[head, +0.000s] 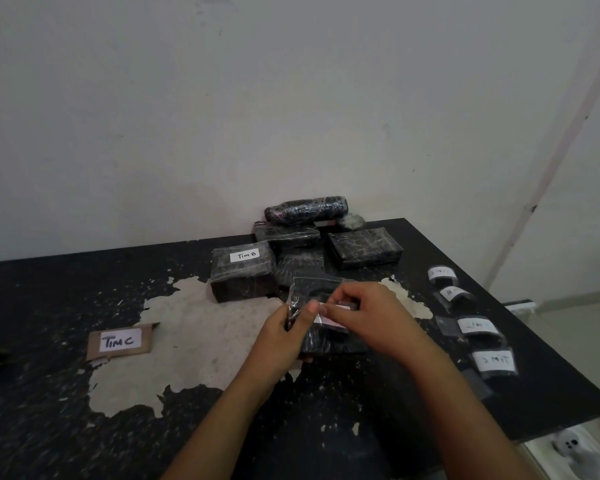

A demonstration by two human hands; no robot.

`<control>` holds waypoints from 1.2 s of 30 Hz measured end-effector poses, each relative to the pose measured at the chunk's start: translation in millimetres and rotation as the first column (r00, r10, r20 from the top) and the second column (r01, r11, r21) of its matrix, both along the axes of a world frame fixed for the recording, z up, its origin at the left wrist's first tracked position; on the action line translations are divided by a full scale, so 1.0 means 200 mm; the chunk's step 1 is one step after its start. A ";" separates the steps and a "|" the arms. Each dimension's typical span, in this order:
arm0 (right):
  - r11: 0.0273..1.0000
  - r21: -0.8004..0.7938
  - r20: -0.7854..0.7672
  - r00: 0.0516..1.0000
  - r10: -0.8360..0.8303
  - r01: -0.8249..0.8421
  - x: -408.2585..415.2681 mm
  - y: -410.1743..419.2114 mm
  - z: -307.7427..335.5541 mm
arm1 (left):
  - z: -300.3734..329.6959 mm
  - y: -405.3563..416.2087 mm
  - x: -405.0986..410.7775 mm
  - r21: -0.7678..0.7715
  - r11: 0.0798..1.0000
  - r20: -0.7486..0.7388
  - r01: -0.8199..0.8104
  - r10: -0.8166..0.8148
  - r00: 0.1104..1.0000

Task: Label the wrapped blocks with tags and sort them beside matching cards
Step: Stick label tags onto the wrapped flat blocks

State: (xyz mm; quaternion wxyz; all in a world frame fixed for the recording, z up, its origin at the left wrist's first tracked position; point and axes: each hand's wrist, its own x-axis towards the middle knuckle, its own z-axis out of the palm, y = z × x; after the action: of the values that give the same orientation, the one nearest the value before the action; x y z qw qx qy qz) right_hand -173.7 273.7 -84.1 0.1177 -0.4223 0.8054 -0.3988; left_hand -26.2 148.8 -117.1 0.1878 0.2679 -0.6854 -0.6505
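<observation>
Left hand [284,332] gripped the wrapped block [321,337] at its left end, fingers curled round it. Right hand [364,311] pinched a white tag [329,315] against the block's top. Block sat on the worktop [66,410], right of the "TIM C" card [120,341]

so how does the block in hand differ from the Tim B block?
The Tim B block rests on the table, untouched, its tag flat on top. The held block is gripped by the left hand while the right hand pinches its tag. Both are dark and film-wrapped.
</observation>
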 end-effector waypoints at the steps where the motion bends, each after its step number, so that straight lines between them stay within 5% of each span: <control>1: 1.000 0.004 -0.011 1.000 -0.005 0.005 0.00 0.00 0.00 | -0.01 0.00 0.00 -0.011 1.000 -0.004 -0.003 0.003 1.000; 7: 0.997 -0.001 -0.039 0.996 -0.074 0.074 0.00 0.01 -0.02 | -0.03 0.01 0.01 0.013 0.998 -0.043 -0.055 0.056 0.997; 19: 0.929 -0.302 0.316 0.942 -0.112 0.212 0.07 0.04 -0.02 | -0.02 0.00 0.02 0.109 0.982 -0.096 -0.153 0.164 0.982; 36: 0.828 -0.410 0.326 0.909 -0.259 0.383 0.08 0.07 -0.07 | 0.02 0.02 0.01 0.143 0.977 -0.121 -0.159 0.177 0.977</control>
State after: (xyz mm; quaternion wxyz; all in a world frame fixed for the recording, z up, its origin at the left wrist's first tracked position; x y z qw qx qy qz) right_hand -157.4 287.3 -97.3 0.0473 -0.2403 0.7237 -0.6452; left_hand -24.2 153.6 -113.4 0.2695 0.2928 -0.6015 -0.6927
